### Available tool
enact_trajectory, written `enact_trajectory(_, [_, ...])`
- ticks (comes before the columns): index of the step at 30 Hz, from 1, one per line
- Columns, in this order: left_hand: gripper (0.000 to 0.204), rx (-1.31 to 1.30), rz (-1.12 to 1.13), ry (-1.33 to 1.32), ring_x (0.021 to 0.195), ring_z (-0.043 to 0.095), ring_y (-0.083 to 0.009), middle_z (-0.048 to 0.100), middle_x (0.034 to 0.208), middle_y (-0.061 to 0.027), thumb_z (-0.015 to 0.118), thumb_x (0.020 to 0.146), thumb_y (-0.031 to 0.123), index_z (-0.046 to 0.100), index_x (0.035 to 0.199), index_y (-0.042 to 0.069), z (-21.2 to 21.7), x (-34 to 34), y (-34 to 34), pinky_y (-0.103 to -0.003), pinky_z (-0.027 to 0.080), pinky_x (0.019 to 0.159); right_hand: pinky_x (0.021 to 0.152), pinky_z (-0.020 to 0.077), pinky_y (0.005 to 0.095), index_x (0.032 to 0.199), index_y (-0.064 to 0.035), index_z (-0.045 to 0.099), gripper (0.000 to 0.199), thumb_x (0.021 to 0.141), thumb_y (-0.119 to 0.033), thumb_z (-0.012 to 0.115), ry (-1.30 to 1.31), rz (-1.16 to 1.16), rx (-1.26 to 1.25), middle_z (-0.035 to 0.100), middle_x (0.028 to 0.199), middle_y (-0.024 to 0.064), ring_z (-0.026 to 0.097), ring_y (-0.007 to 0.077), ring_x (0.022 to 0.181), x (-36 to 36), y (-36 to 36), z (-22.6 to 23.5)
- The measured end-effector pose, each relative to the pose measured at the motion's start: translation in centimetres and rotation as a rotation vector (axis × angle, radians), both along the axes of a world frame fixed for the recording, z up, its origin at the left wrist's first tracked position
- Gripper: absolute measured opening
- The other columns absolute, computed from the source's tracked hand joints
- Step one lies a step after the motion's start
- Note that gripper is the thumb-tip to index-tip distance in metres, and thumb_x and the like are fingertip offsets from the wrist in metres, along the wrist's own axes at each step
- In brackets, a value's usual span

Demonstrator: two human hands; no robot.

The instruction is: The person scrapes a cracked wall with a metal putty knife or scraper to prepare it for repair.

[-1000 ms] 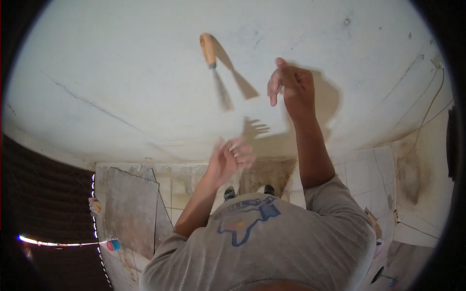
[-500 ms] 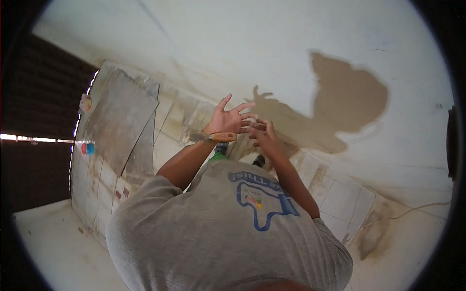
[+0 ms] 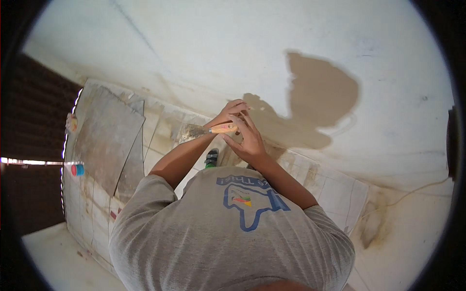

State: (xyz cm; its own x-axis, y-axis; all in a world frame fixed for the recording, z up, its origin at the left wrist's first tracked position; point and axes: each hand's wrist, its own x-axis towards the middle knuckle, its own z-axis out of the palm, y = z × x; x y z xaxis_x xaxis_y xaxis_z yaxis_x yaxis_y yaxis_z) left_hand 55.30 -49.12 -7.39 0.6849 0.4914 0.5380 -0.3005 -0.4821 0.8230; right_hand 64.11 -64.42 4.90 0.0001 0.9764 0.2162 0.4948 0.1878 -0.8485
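Note:
A putty knife (image 3: pixel 223 128) with a wooden handle and a stained, broad metal blade lies across my left wrist, its blade pointing left. My right hand (image 3: pixel 251 141) has its thumb and fingers around the end of the handle. Just beyond it, my left hand (image 3: pixel 232 109) is bent at the wrist with loosely curved fingers and nothing visible in them. The right fingers overlap part of the left hand, so its palm is hidden.
A pale wall (image 3: pixel 204 63) with my shadow on it rises close ahead. Grey boards (image 3: pixel 104 133) lie on the tiled floor (image 3: pixel 92 203) at left, near a red-and-blue round container (image 3: pixel 77 170). A thin cable (image 3: pixel 412 191) runs at right. One shoe (image 3: pixel 211 157) shows below my hands.
My right hand has come in to the knife's handle and closed around its end. My left hand has turned from spread palm-up to loosely bent. The view has shifted a little.

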Motion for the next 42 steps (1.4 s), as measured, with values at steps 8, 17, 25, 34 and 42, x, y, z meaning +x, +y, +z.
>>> enact_trajectory(8, [0.039, 0.587, 0.237, 0.919, 0.082, 0.063, -0.0311, 0.064, 0.090, -0.0147, 0.064, 0.080, 0.036, 0.058, 0.102, 0.005, 6.1, 0.8, -2.0, -0.044, 0.049, 0.071, 0.067, 0.0490, 0.0394, 0.097, -0.0017, 0.062, 0.028, 0.075, -0.017, 0.070, -0.141, -0.122, -0.024, 0.064, 0.083, 0.0180, 0.061, 0.0354, 0.073, -0.2, -2.9, 0.6])
enact_trajectory(17, [0.051, 0.582, -0.284, 1.005, 0.114, 0.053, -0.0359, 0.061, 0.113, -0.0178, 0.058, 0.085, 0.050, 0.055, 0.115, 0.008, 8.5, -2.8, -6.1, -0.056, 0.035, 0.097, 0.059, 0.0469, 0.0326, 0.095, 0.0005, 0.064, 0.035, 0.082, -0.032, 0.071, 0.186, -0.213, -0.233, 0.062, 0.071, 0.0091, 0.058, 0.0174, 0.063, -2.2, -11.1, 6.1])
enact_trajectory(25, [0.059, -0.012, -0.429, 1.370, 0.114, 0.055, -0.0321, 0.058, 0.124, -0.0176, 0.052, 0.089, 0.053, 0.055, 0.126, 0.007, 10.8, -3.1, -8.2, -0.044, 0.040, 0.098, 0.054, 0.0508, 0.0275, 0.105, 0.0014, 0.063, 0.028, 0.090, -0.022, 0.065, 0.560, -0.668, -0.291, 0.065, 0.084, 0.0068, 0.059, 0.0101, 0.063, 6.9, -16.0, -8.5])
enact_trajectory(34, [0.037, -0.141, -0.314, 0.846, 0.099, 0.057, -0.0228, 0.060, 0.110, -0.0118, 0.056, 0.094, 0.022, 0.051, 0.125, 0.003, 19.2, -1.1, -11.1, -0.033, 0.045, 0.088, 0.046, 0.0409, 0.0229, 0.096, -0.0027, 0.062, 0.024, 0.096, -0.026, 0.056, 0.408, -0.548, 0.328, 0.058, 0.073, 0.0002, 0.049, 0.0055, 0.052, 18.1, -1.1, 9.1])
enact_trajectory(42, [0.036, -0.337, -0.346, 0.913, 0.107, 0.054, -0.0194, 0.060, 0.114, -0.0101, 0.054, 0.094, 0.019, 0.051, 0.126, 0.003, 17.4, -3.0, -12.5, -0.033, 0.041, 0.093, 0.045, 0.0372, 0.0208, 0.104, 0.0035, 0.061, 0.032, 0.094, -0.027, 0.060, 0.550, -0.461, 0.748, 0.060, 0.072, 0.0032, 0.047, 0.0052, 0.050, 17.3, -2.3, 27.2])
